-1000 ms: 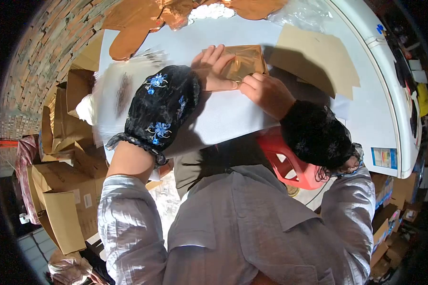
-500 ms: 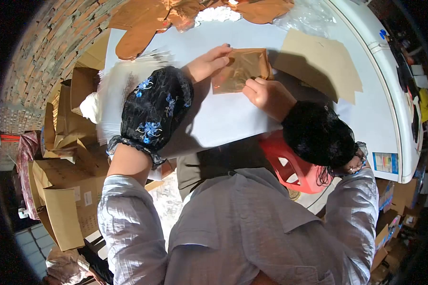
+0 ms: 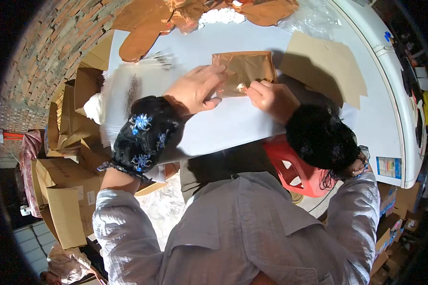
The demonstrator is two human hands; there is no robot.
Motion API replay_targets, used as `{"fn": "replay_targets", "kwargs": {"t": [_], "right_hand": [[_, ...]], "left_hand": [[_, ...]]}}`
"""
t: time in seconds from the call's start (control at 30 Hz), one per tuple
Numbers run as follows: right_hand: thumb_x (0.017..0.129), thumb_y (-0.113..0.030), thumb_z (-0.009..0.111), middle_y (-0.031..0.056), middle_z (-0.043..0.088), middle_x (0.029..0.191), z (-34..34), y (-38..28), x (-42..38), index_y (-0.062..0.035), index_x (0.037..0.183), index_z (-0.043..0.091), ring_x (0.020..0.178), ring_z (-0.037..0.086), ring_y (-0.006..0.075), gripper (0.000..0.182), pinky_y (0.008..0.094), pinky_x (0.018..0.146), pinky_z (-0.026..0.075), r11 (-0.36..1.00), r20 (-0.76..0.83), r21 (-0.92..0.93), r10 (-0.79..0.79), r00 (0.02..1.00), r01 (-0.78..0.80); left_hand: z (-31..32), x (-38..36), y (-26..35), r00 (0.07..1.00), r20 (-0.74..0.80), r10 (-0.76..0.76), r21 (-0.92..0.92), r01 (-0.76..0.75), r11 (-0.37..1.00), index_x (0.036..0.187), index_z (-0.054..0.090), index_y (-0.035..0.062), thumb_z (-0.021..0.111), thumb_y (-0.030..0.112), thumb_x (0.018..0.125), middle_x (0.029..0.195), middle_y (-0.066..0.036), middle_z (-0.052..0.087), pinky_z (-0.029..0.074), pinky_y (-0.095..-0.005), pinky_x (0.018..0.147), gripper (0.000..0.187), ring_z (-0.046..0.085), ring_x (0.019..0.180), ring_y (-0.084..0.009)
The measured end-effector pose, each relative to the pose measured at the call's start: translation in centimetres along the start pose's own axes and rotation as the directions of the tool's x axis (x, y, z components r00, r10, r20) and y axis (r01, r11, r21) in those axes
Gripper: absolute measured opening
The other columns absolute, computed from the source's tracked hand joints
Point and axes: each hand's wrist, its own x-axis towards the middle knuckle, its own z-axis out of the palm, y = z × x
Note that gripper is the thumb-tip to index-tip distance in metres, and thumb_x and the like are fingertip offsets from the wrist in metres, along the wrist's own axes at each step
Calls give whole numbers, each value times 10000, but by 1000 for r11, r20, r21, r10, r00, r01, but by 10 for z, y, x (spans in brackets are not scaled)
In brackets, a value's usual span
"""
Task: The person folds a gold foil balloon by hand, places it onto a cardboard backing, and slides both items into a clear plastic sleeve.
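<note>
Bench (image 3: 223, 123) fills the middle of the view, its white top carrying everything in hand, with brick wall to one side and stacked cardboard boxes (image 3: 64, 185) below its near-left edge. A brown card sheet (image 3: 325, 64) lies flat to the right, crumpled copper foil pieces (image 3: 142, 28) sit along the far edge, and a fan of clear plastic sleeves (image 3: 128, 88) spreads out on the left. A red plastic stool (image 3: 292, 171) shows under the near edge.

The folded copper foil packet (image 3: 245, 71) lies flat at the bench's centre, just beyond both hands. It is a rectangle with its long axis running left to right across the view, slightly tilted; its near long edge faces the person.

The left hand (image 3: 195, 90) rests palm down with fingers spread over the packet's near-left corner, pressing rather than clenched. The right hand (image 3: 271, 97) has its grip curled, fingertips pinching at the packet's near edge close to a bright crease; whether it holds a flap or only presses I cannot tell.

To do this well, I judge the left palm should keep the packet pinned flat so the slick foil cannot slide, while the right fingertips run along the near edge in line with the long axis, keeping the corners square and the crease sharp without tearing the thin sheet.
</note>
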Motion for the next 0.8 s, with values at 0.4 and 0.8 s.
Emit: {"fn": "replay_targets", "kwargs": {"t": [0.4,0.8], "right_hand": [[804,-36,635,79,539,781,-5,-1,-2,-58,801,545,683,640,217,92,319,563,570,999,18,-32,-4,1000,4],[801,-42,675,76,514,769,0,-1,-2,-50,788,555,660,623,223,121,344,536,537,999,6,-27,21,1000,-21]], "left_hand": [[-9,-10,18,995,-43,86,198,-76,977,1067,596,30,699,215,882,1231,-143,615,546,-392,938,281,612,1164,-304],[-1,-7,35,993,-56,107,277,-87,957,1022,576,62,628,117,838,1007,-81,560,574,-358,778,199,615,952,-264]]}}
